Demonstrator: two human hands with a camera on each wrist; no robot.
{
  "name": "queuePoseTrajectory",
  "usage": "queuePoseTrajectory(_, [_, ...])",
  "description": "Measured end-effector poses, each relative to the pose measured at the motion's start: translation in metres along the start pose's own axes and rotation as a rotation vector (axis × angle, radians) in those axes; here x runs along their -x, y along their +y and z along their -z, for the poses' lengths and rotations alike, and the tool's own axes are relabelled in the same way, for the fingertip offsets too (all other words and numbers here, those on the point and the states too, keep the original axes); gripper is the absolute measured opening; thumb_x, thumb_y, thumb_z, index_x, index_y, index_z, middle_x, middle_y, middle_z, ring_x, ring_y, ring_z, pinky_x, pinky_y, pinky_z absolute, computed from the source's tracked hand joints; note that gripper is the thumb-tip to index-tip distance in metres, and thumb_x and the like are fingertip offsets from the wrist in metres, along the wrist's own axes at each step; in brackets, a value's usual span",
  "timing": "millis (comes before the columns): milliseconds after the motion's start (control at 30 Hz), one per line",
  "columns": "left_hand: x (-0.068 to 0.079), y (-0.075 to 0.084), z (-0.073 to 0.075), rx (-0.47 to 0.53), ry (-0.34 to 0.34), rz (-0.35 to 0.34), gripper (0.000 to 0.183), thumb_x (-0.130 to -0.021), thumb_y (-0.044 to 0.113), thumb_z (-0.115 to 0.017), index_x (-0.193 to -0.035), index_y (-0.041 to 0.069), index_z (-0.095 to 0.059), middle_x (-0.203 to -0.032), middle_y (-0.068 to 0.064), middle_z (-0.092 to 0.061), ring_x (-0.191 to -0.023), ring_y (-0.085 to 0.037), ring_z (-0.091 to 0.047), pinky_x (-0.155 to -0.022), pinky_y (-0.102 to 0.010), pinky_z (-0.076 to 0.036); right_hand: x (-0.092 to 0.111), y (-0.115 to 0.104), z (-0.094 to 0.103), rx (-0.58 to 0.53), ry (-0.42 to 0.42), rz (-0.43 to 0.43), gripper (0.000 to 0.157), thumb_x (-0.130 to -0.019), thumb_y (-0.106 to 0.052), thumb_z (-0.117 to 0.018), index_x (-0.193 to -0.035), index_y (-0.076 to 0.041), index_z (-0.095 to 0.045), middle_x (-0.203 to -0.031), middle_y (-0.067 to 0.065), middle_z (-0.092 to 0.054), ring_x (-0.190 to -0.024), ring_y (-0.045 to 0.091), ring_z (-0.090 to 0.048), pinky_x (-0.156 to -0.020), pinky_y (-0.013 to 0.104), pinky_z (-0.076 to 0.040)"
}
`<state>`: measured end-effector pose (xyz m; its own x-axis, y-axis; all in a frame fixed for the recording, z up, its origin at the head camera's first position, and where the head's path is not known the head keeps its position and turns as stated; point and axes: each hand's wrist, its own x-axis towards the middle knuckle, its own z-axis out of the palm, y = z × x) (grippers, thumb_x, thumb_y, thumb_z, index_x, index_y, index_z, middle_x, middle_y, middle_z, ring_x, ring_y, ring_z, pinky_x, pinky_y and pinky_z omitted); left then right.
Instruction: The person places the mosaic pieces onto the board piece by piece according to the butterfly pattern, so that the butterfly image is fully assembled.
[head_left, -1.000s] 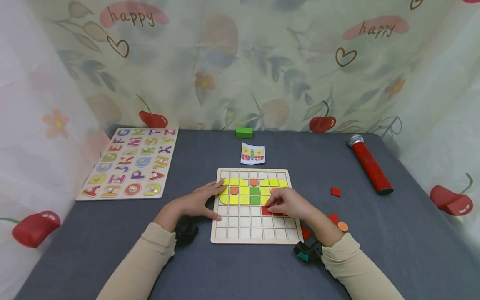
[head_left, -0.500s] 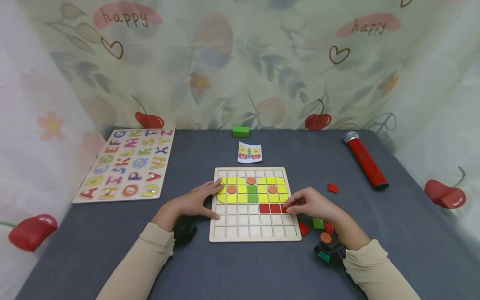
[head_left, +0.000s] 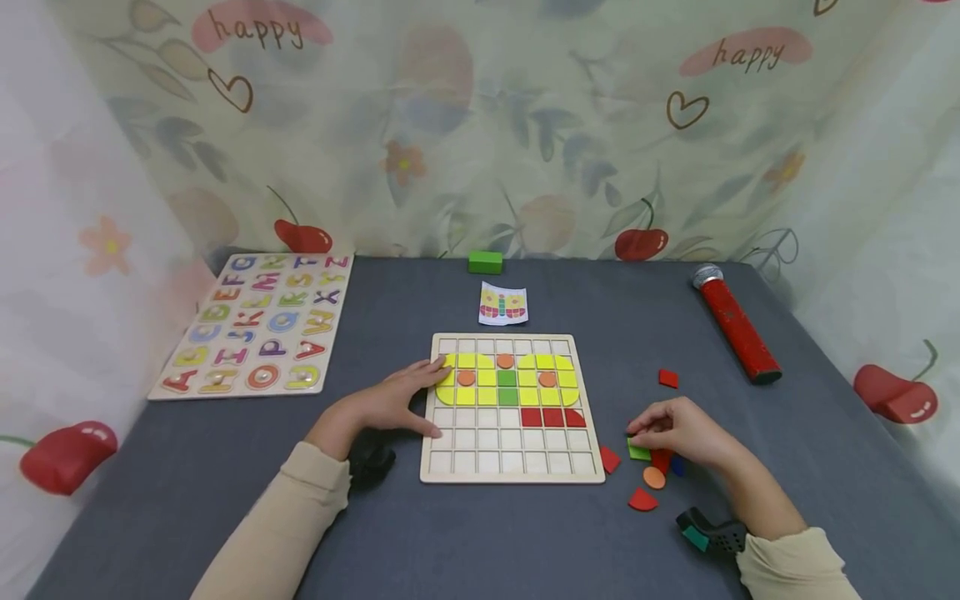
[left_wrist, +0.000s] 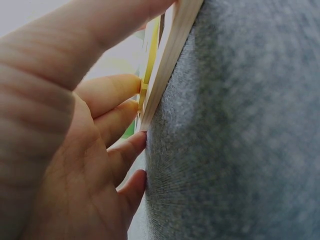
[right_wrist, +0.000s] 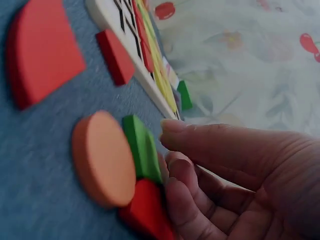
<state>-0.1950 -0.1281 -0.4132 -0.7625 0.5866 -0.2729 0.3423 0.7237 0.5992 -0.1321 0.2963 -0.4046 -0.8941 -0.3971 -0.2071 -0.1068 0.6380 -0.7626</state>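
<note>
My left hand [head_left: 390, 400] rests on the left edge of a wooden grid board [head_left: 472, 469], thumb and fingers spread. In the left wrist view its fingertips lie along the board's side [left_wrist: 167, 65], close to a yellow tile [left_wrist: 150, 55]. Yellow, green and orange tiles fill the upper rows; below them sit two red squares [head_left: 531, 417] and a red quarter-round [head_left: 574, 418]. Right of the board, my right hand [head_left: 686, 433] hovers at a green square tile [head_left: 639, 452]. In the right wrist view, the fingertips are right beside that tile, thumb a little apart, nothing pinched.
Beside the right hand lie an orange disc [head_left: 654, 477], a red quarter-round [head_left: 642, 500] and other red pieces [head_left: 610, 459]. A butterfly pattern card [head_left: 503, 304] and green block [head_left: 485, 262] stand behind the board. An alphabet puzzle [head_left: 255, 325] lies left, a red microphone [head_left: 738, 325] right.
My right hand has left the red row on the board and moved right to the loose tiles. A red quarter-round now ends that row. The left hand has stayed put.
</note>
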Motion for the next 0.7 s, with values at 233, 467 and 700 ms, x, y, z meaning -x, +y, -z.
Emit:
queuePoseTrajectory(233, [0.0003,0.0002,0.0002,0.011,-0.001,0.010,0.097,-0.072,0.046,-0.076,-0.149,0.020,-0.024,-0.158,0.000,-0.010,-0.146,-0.028,-0.003,-0.114,-0.057,-0.014,0.0061,0.0054,0.0000,0.024,0.003,-0.011,0.026,-0.081,-0.018,-0.071,-0.100,0.001,-0.070,-0.084,0.009,-0.065,-0.063,0.003,-0.052,-0.058,0.020,-0.047])
queuePoseTrajectory(467, [0.0006,0.0005,-0.0009,0.017,-0.004,0.011,0.097,-0.072,0.046,-0.076,-0.149,0.019,-0.024,-0.158,0.001,-0.010,-0.146,-0.028,-0.004,-0.114,-0.057,-0.014,0.0088,0.0039,-0.0009,0.080,-0.027,0.036,0.029,-0.078,-0.016,-0.075,-0.101,0.001,-0.068,-0.083,0.006,-0.061,-0.062,0.003,-0.053,-0.057,0.021,-0.048])
queuePoseTrajectory(700, [0.0001,-0.0002,-0.0008,0.015,0.004,0.017,0.097,-0.071,0.047,-0.076,-0.149,0.020,-0.025,-0.158,0.001,-0.011,-0.146,-0.028,-0.004,-0.113,-0.058,-0.015,0.0071,0.0012,-0.0027,0.110,-0.027,0.055,0.028,-0.077,-0.015,-0.075,-0.099,-0.002,-0.066,-0.081,0.005,-0.056,-0.065,0.005,-0.050,-0.056,0.021,-0.046])
